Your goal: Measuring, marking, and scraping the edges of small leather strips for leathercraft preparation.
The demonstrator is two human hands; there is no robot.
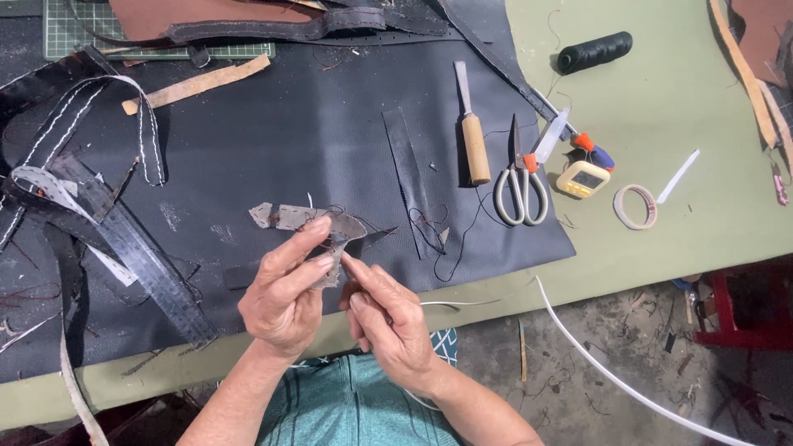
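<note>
While our left hand point(285, 301) pinches the near end of a small grey leather strip point(310, 219) between closed fingers point(318, 264), our right hand point(388, 318) meets it from the right, fingertips pressed shut at the same spot. We see the strip run up and leftward from the fingers over the black sheet point(289, 140) on the counter point(661, 107). Whether the right fingers grip a needle or thread, we cannot tell. Scissors point(520, 177) lie well apart.

Grey leather piece point(307, 218): a thin, irregular, elongated scrap with a pale underside, raised above the black sheet on the desk, one end pinched between the fingers point(318, 248) of both hands, the other end extending leftward, roughly horizontal.
</note>
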